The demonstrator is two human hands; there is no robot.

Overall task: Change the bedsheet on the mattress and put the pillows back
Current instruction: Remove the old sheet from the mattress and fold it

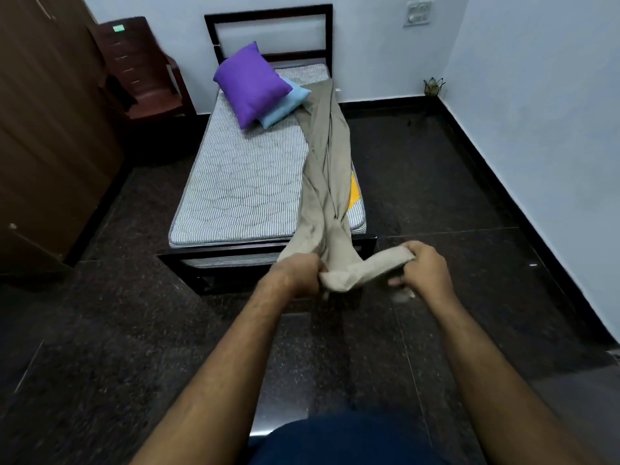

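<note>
A beige bedsheet (323, 176) lies bunched in a long strip along the right side of the striped mattress (241, 182) and hangs past the foot of the bed. My left hand (298, 273) grips its near end, and my right hand (424, 266) grips the same end a little to the right, the cloth stretched between them. A purple pillow (250, 83) leans on a light blue pillow (285, 104) near the head of the bare mattress. A yellow patch (354, 193) shows at the mattress's right edge beside the sheet.
The dark bed frame (268, 15) stands against the far wall. A brown plastic chair (141, 72) sits left of the bed, next to a wooden wardrobe (43, 129). Dark tiled floor (436, 182) surrounds the bed, with a small ornament (433, 85) in the far right corner.
</note>
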